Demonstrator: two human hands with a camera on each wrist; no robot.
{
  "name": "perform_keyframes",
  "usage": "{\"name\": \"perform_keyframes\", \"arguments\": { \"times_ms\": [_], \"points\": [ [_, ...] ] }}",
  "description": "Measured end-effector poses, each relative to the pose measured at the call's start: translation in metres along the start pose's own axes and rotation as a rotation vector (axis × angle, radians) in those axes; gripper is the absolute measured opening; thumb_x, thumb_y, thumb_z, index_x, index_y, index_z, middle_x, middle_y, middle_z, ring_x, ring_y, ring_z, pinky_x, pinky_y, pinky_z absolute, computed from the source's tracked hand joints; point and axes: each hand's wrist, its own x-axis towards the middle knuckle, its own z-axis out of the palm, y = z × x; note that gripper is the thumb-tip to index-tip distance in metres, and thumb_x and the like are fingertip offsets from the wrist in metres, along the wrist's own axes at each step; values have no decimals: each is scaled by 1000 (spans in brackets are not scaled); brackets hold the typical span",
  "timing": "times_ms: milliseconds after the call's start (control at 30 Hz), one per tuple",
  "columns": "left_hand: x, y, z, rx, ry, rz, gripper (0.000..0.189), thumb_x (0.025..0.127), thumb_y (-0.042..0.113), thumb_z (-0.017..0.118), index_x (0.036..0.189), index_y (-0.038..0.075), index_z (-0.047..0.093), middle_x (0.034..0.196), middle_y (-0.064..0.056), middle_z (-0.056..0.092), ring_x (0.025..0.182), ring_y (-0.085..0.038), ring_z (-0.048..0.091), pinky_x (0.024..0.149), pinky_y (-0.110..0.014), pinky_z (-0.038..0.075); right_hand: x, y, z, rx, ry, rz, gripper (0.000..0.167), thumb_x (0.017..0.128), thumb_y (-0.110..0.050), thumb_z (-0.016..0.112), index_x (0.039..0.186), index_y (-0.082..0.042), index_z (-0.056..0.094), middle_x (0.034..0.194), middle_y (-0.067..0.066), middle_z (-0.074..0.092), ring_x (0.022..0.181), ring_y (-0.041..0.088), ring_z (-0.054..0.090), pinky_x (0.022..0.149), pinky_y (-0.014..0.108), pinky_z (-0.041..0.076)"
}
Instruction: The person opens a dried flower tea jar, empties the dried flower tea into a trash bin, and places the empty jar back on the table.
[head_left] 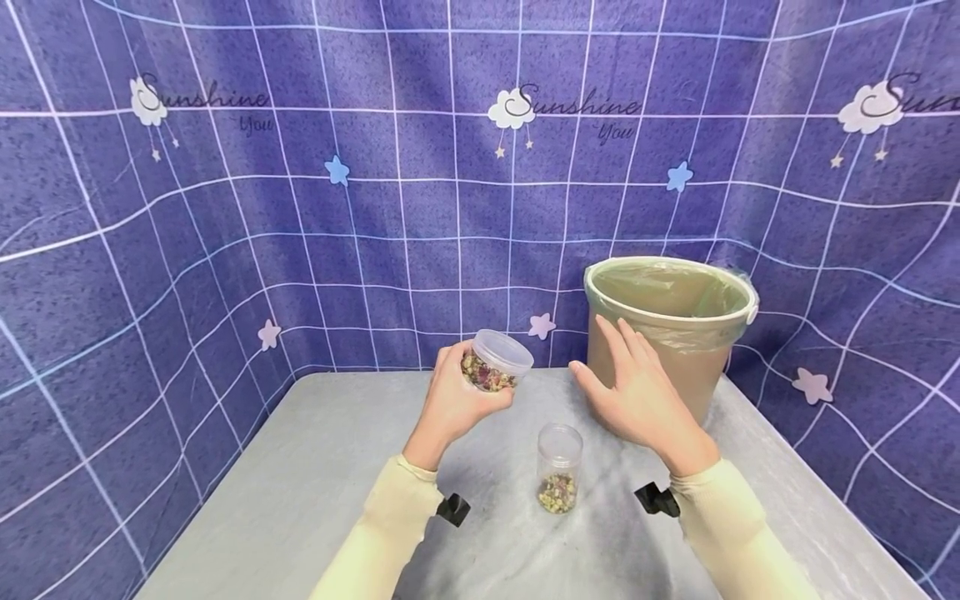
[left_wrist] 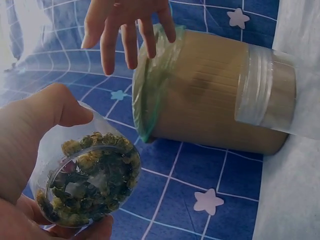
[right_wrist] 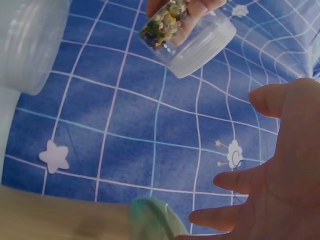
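Note:
My left hand (head_left: 465, 396) grips a clear jar (head_left: 491, 367) of dried flower buds, raised above the table and tilted to the right. A translucent lid-like top (right_wrist: 205, 55) shows on it in the right wrist view. Through its base (left_wrist: 92, 182), the left wrist view shows yellowish and dark buds. My right hand (head_left: 641, 387) holds nothing; its fingers are spread, in front of the bin in the head view. Between my forearms a second clear jar (head_left: 560, 467) stands upright on the table, with dried flowers in its lower part.
A beige bin (head_left: 701, 367) with a green plastic liner stands at the table's back right. The grey table (head_left: 315, 467) is bordered by a blue gridded curtain (head_left: 420, 208) behind and along both sides. Black bands (head_left: 453, 509) sit at my wrists.

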Motion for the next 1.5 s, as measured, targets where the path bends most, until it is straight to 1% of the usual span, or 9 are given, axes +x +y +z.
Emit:
{"name": "perform_keyframes", "arguments": {
  "times_ms": [133, 333, 433, 600, 667, 800, 1100, 1267, 1500],
  "points": [
    [1, 3, 2, -10, 7, 11, 86, 62, 30, 91, 138, 8, 58, 130, -10, 55, 116, -26, 56, 98, -44, 49, 4, -2, 0, 22, 1, -1, 83, 99, -66, 48, 165, -21, 24, 168, 24, 22, 154, 45, 22, 120, 64, 22],
    [0, 8, 1, -34, 14, 43, 88, 62, 29, 91, 140, 9, 57, 132, -10, 54, 118, -26, 55, 100, -45, 48, 12, -10, 3, 61, 12, -23, 83, 100, -65, 50, 165, -20, 25, 168, 20, 24, 155, 40, 24, 122, 61, 23],
    [-2, 9, 1, -25, 7, 47, 88, 62, 30, 91, 141, 11, 57, 132, -9, 55, 117, -25, 55, 98, -44, 48, 15, -14, 4, 88, 20, -44, 81, 101, -62, 51, 164, -18, 26, 168, 18, 27, 155, 38, 26, 122, 59, 23],
    [-4, 11, 1, -4, -4, 54, 88, 62, 31, 91, 142, 15, 57, 133, -7, 55, 116, -23, 56, 96, -43, 48, 17, -19, 8, 138, 45, -82, 78, 101, -56, 55, 163, -17, 29, 166, 11, 33, 154, 31, 29, 123, 53, 24],
    [-5, 12, 2, -1, -9, 61, 89, 62, 31, 91, 143, 16, 56, 134, -7, 55, 115, -24, 56, 96, -44, 49, 16, -20, 11, 150, 50, -95, 76, 101, -54, 56, 163, -16, 31, 165, 10, 35, 153, 32, 31, 123, 53, 25],
    [-6, 14, 3, -1, -26, 67, 90, 62, 31, 91, 143, 15, 56, 134, -7, 55, 115, -24, 57, 96, -44, 48, 12, -19, 17, 160, 35, -110, 75, 102, -51, 57, 162, -12, 33, 164, 14, 37, 152, 36, 32, 122, 56, 25],
    [-12, 13, 6, 28, -47, 74, 91, 63, 31, 91, 144, 16, 54, 130, -5, 59, 112, -24, 58, 95, -44, 49, 6, -18, 23, 163, 28, -118, 74, 102, -50, 57, 161, -13, 34, 163, 13, 39, 150, 38, 35, 121, 57, 27],
    [-13, 14, 9, 25, -56, 80, 90, 65, 31, 90, 145, 17, 53, 131, -3, 61, 112, -24, 59, 95, -45, 49, 6, -18, 25, 181, 31, -130, 73, 102, -49, 59, 160, -12, 36, 161, 13, 42, 148, 38, 37, 120, 57, 29],
    [-16, 21, 10, 39, -62, 101, 91, 65, 31, 89, 146, 16, 52, 134, -6, 61, 116, -26, 59, 97, -45, 49, 4, -27, 30, 210, 9, -133, 74, 100, -52, 60, 161, -17, 37, 157, 13, 46, 143, 37, 42, 117, 56, 34]
  ]
}}
